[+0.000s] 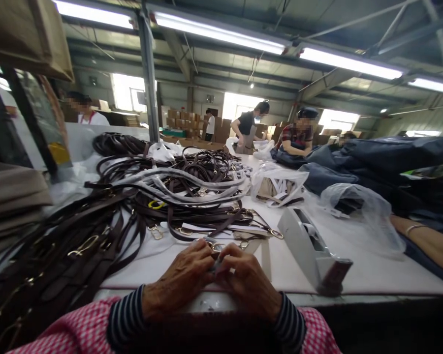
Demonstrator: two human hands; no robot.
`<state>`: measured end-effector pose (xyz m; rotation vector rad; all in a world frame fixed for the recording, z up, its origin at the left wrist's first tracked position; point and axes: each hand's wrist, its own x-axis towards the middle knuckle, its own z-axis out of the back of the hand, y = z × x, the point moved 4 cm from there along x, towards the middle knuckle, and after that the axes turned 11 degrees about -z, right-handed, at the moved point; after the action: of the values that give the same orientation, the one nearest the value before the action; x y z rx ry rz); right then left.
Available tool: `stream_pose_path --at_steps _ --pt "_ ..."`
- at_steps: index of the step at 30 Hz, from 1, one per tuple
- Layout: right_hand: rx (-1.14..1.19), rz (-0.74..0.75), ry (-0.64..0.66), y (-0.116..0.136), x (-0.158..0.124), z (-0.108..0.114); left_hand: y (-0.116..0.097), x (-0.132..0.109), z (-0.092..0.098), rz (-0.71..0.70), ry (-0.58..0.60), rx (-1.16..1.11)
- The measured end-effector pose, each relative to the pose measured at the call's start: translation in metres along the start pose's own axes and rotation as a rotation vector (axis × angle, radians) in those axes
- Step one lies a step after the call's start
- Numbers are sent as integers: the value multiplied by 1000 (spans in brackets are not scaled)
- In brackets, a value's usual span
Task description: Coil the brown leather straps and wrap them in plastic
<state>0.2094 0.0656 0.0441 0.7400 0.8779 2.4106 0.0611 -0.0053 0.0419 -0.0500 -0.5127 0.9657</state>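
Note:
My left hand (186,273) and my right hand (243,275) meet close to the table's front edge, both closed. Their fingertips pinch together around a gold-coloured metal clasp (216,247) at the end of a strap. A small whitish piece, perhaps wrapping, shows between the fingers; most of it is hidden. Just beyond my hands lie dark brown straps (203,216) with gold clasps, in a tangled heap. Some straps in the heap have clear plastic wrap (177,177) around them. A yellow ring (156,204) lies among them.
A grey tape dispenser (313,250) stands to the right. Behind it are a plastic bag (278,184) with pieces inside and another clear bag (369,216). Dark blue fabric goods (391,157) are piled at right, where a co-worker's arm (424,238) reaches in. More straps (70,250) hang at left.

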Motion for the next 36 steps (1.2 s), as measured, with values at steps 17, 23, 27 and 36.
stream_pose_path --at_steps 17,23,27,36 --pt "-70 -143 255 5 51 8 9 -7 -13 205 -335 -102" --pt "-190 -73 305 9 59 7 14 -12 -9 346 -372 -180" --pt "-225 -37 346 7 65 5 8 -13 -1 316 -244 -4" --pt "-217 -68 501 14 68 10 -3 -4 -1 136 -93 122"
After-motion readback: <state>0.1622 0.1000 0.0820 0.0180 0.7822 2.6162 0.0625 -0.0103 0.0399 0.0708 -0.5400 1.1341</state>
